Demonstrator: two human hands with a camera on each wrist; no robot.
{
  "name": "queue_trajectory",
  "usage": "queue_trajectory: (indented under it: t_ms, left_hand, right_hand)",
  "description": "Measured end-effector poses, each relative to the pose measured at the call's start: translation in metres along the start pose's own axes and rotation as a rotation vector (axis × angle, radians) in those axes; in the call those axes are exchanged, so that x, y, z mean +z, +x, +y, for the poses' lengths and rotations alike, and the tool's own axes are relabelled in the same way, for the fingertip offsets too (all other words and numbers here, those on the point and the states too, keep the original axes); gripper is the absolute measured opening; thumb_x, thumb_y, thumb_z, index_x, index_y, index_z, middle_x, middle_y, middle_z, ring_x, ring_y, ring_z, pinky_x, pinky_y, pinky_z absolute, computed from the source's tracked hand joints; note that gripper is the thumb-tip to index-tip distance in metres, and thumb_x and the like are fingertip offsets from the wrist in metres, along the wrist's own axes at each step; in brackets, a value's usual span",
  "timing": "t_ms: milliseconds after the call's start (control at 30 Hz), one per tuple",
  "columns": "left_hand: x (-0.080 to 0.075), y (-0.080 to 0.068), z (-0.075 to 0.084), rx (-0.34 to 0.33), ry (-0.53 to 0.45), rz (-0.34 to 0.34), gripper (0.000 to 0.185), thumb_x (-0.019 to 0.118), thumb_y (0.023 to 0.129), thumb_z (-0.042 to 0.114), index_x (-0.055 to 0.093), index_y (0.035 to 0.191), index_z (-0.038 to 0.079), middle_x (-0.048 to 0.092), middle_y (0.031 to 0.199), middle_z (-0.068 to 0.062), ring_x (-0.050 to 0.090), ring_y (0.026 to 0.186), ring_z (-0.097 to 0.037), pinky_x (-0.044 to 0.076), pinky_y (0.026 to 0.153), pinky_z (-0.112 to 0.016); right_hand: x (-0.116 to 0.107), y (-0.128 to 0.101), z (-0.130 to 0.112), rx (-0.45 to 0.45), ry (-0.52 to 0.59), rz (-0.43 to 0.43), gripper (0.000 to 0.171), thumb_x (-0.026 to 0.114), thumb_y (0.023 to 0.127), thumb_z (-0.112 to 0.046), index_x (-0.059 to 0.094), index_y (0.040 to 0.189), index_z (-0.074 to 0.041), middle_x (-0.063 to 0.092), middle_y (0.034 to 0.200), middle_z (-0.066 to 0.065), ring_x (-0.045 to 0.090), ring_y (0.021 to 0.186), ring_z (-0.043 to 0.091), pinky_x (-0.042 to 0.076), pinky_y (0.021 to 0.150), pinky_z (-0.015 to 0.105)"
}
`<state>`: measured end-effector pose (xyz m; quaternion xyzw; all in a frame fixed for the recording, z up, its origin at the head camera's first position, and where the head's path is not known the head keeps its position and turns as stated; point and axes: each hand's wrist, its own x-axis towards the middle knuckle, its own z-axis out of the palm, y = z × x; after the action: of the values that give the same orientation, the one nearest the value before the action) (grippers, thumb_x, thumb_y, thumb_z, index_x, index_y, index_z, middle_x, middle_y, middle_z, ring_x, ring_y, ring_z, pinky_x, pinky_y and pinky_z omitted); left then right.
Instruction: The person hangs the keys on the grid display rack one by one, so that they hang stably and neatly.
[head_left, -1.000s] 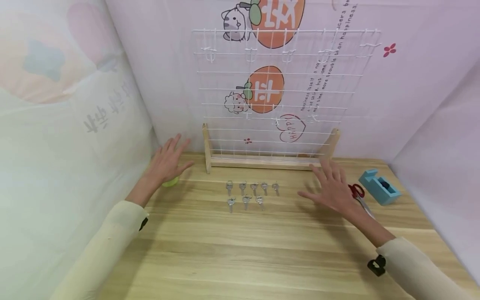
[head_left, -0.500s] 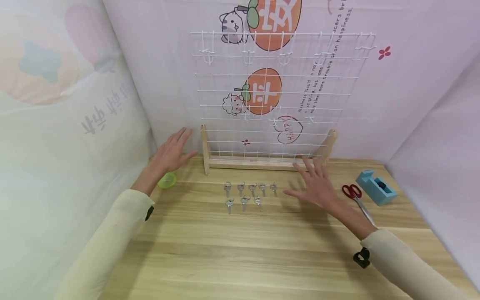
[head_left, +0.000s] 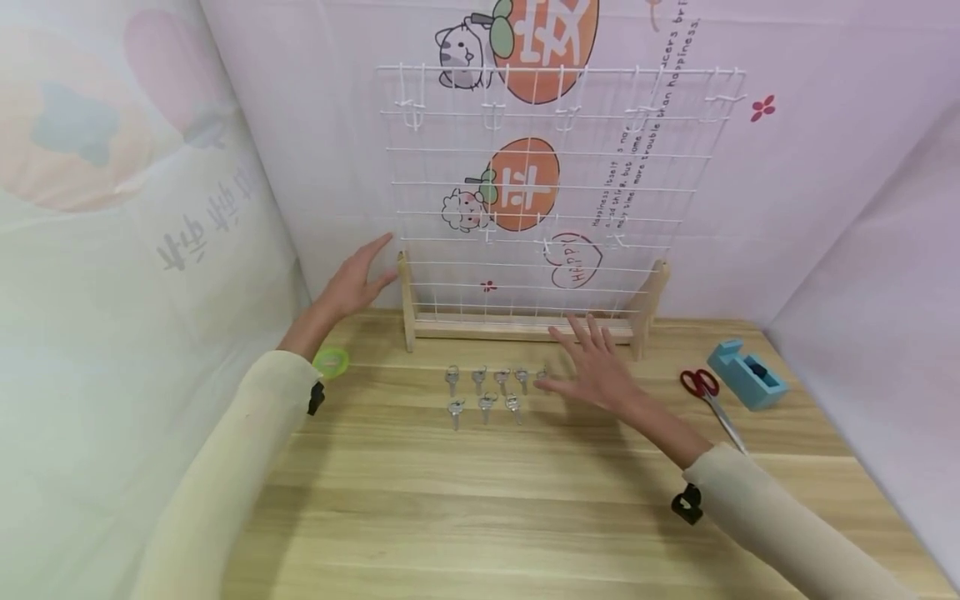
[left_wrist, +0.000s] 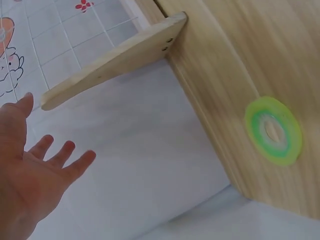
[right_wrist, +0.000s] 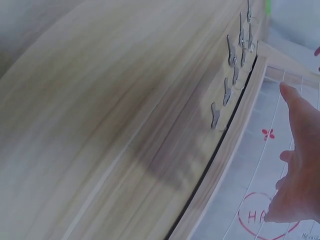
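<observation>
The keys (head_left: pixel 487 407) lie in two rows near the tabletop's (head_left: pixel 465 508) back edge, spaced probably for easy picking. The right hand (head_left: pixel 597 372) hovers beside them, spread and empty; the left hand (head_left: pixel 348 287), loose and empty, hangs by the wire rack (head_left: pixel 480 329).

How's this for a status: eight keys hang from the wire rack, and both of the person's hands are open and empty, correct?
Not quite: the eight keys don't hang from the wire rack; the head view shows them lying on the table in front of it. The left hand and right hand are indeed open and empty.
</observation>
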<state>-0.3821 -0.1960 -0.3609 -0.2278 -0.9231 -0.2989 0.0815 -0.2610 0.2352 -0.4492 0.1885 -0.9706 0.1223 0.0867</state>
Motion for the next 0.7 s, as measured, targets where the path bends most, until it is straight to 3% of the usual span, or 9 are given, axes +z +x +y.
queue_trajectory:
  t_ms: [167, 533, 700]
  left_hand:
    - [0.002, 0.006, -0.001, -0.027, -0.099, 0.009, 0.068, 0.059, 0.108, 0.017, 0.024, 0.166, 0.014, 0.031, 0.166, -0.022, 0.042, 0.143, -0.047, 0.036, 0.119, -0.064]
    - [0.012, 0.025, 0.009, -0.092, -0.264, 0.019, 0.061, 0.054, 0.109, 0.009, 0.028, 0.164, 0.011, 0.037, 0.164, -0.020, 0.045, 0.142, -0.043, 0.045, 0.114, -0.057]
    - [0.015, 0.029, 0.012, -0.116, -0.404, 0.022, 0.055, 0.051, 0.108, 0.001, 0.039, 0.161, 0.012, 0.044, 0.160, -0.019, 0.047, 0.141, -0.041, 0.052, 0.108, -0.056]
  right_hand:
    - [0.010, 0.008, -0.014, -0.028, 0.029, -0.015, 0.098, 0.071, 0.086, -0.068, 0.038, 0.162, -0.014, 0.014, 0.171, 0.022, 0.003, 0.157, 0.048, 0.008, 0.127, 0.066]
    - [0.026, 0.037, -0.051, -0.071, 0.074, -0.045, 0.093, 0.071, 0.089, -0.066, 0.040, 0.161, -0.016, 0.014, 0.172, 0.017, 0.004, 0.158, 0.043, 0.008, 0.129, 0.060]
    - [0.034, 0.050, -0.064, -0.106, 0.138, -0.032, 0.089, 0.075, 0.090, -0.059, 0.042, 0.160, -0.014, 0.018, 0.171, 0.018, 0.010, 0.157, 0.044, 0.011, 0.130, 0.057]
